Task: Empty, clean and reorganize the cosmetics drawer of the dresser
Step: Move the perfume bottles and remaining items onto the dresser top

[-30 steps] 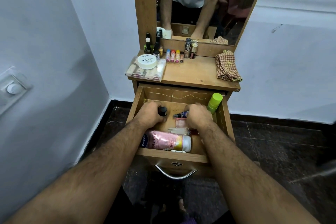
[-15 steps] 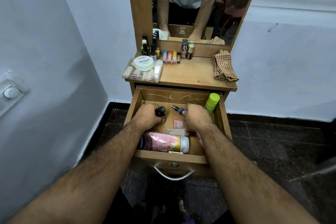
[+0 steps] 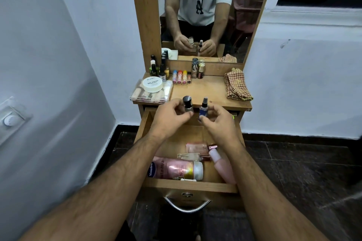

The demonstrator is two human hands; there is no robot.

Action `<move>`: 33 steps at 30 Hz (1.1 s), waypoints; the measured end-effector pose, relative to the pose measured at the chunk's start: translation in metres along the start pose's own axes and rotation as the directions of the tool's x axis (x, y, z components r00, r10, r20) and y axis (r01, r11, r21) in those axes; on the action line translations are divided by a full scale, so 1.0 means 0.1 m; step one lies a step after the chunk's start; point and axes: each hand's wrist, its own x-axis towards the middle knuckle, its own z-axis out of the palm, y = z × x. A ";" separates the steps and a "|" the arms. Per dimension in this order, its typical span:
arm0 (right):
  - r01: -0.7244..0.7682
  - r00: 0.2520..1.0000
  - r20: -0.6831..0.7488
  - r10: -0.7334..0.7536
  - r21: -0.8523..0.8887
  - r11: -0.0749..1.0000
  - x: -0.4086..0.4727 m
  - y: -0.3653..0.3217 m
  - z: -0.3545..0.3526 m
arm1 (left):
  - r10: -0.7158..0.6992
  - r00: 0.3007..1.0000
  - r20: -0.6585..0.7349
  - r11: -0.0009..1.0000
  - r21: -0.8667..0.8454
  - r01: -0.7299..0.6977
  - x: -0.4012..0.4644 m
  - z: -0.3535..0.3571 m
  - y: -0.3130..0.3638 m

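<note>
The dresser's wooden drawer stands pulled open below the top. Above its back part, my left hand holds a small bottle with a black cap upright. Beside it my right hand pinches a small blue spray bottle, also upright. Both bottles hover just in front of the dresser top's front edge. Inside the drawer lie a pink Vaseline lotion bottle, two small clear perfume bottles and a pale pink bottle partly under my right forearm.
On the dresser top sit a clear case with a white nail polish jar, nail polish bottles, a row of lip balms, small jars and a checked cloth. A mirror rises behind. A wall switch is at left.
Both hands have risen out of the drawer, each lifting its small bottle up to the level of the dresser top's edge. The view has tilted upward.
</note>
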 end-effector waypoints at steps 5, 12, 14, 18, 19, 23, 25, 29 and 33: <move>0.028 0.989 -0.145 -0.021 0.045 0.999 0.40 -0.17 -0.14 | 0.024 0.999 -0.030 0.998 0.063 -0.022 0.58 0.01 0.33; -0.072 0.989 -0.137 0.064 -0.058 0.996 1.26 -0.18 -0.08 | -0.076 0.997 0.020 0.982 0.172 0.071 1.30 0.18 0.37; -0.078 0.991 -0.118 0.066 -0.101 0.992 1.40 -0.13 -0.02 | -0.069 0.997 0.019 0.972 0.226 0.063 1.42 0.23 0.37; -0.072 0.992 -0.110 0.055 -0.163 0.984 1.58 -0.05 0.08 | -0.054 0.998 -0.020 0.941 0.334 0.057 1.61 0.31 0.37; -0.071 0.992 -0.111 0.053 -0.164 0.984 1.61 -0.03 0.10 | -0.056 0.998 -0.039 0.939 0.337 0.065 1.64 0.32 0.35; -0.068 0.989 -0.139 0.045 -0.162 0.984 1.68 -0.01 0.15 | -0.080 0.993 -0.085 0.937 0.335 0.105 1.73 0.36 0.30; -0.067 0.986 -0.159 0.042 -0.157 0.985 1.68 -0.01 0.17 | -0.089 0.990 -0.114 0.933 0.340 0.123 1.75 0.38 0.29; -0.068 0.982 -0.181 0.045 -0.123 0.990 1.64 0.01 0.21 | -0.099 0.982 -0.159 0.931 0.333 0.147 1.76 0.40 0.26; -0.083 0.978 -0.201 0.059 -0.113 0.990 1.62 0.03 0.24 | -0.108 0.978 -0.179 0.932 0.325 0.163 1.75 0.41 0.26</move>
